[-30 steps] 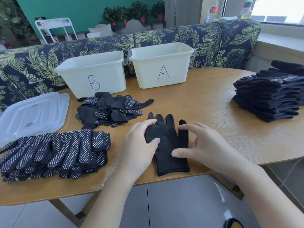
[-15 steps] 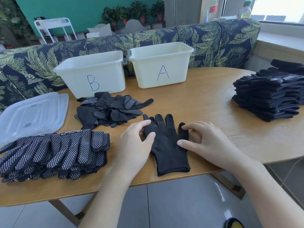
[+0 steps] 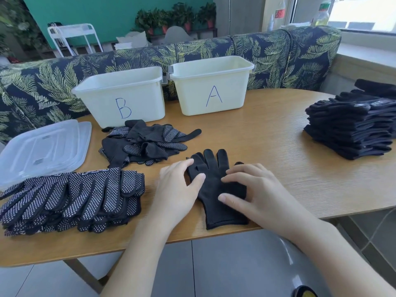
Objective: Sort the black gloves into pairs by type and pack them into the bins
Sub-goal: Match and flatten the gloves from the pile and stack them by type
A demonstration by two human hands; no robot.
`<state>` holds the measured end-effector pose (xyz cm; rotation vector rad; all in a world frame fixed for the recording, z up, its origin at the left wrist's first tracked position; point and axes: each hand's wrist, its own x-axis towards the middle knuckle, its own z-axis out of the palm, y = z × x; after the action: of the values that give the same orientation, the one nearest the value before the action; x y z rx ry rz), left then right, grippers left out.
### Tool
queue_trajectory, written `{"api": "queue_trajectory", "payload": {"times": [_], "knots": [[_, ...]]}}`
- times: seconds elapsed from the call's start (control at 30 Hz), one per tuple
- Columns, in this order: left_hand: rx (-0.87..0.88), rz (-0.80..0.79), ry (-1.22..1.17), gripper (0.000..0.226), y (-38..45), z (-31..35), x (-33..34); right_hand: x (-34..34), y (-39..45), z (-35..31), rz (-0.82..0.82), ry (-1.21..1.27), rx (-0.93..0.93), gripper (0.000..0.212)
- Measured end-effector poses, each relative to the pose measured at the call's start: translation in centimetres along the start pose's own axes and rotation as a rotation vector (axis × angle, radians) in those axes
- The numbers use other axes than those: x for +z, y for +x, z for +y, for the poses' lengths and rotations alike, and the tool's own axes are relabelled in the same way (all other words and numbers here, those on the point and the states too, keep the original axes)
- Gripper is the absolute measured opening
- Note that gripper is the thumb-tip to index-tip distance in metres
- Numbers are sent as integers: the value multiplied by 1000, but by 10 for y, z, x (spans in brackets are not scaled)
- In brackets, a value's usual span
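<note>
Plain black glove (image 3: 216, 189) flat on the counter (image 3: 267, 142) near the front edge, cuff toward the person, fingers pointing at the bins; possibly two gloves laid one on the other, hard to tell. Likely very light, soft and limp knit, no stiffness, not fragile, apt to fold or bunch when lifted, with some grip against the wood. Best taken by pinching across the palm or at the cuff, so that both layers, if two, come up together.

Left hand (image 3: 177, 189) at the glove's left edge, fingers loosely bent, thumb lying on the cloth, forefinger tip at the glove's little-finger side; pressing and smoothing rather than gripping. Right hand (image 3: 255, 189) spread over the glove's right side, fingers nearly straight, fingertips and thumb resting flat on the fabric; nothing clasped. Both relaxed and unclenched, holding the glove down.

Further out: jumbled heap of dotted gloves (image 3: 145, 144) behind and left, just in front of bin B (image 3: 122, 97); neat stack of dotted gloves (image 3: 75, 200) at far left; tall stack of plain black gloves (image 3: 351, 129) well apart on the right. Bin A (image 3: 212, 84) beside bin B, contents not visible. Clear lids (image 3: 42, 148) at left edge.
</note>
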<state>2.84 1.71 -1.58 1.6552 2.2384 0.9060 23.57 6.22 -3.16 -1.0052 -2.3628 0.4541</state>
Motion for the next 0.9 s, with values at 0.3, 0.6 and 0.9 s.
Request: {"api": "queue_trajectory", "payload": {"times": [0.3,0.6,0.9], "knots": [[-27,-144,303,59,1,-8,1,9,-3,-2,-44,-55,-11,68],[46,-67,63,43,18,-6,-2,9,3,1,-31,-16,-13,62],[102,-70,-5,31,43,-12,6,7,3,0,-42,-11,-9,59]]}}
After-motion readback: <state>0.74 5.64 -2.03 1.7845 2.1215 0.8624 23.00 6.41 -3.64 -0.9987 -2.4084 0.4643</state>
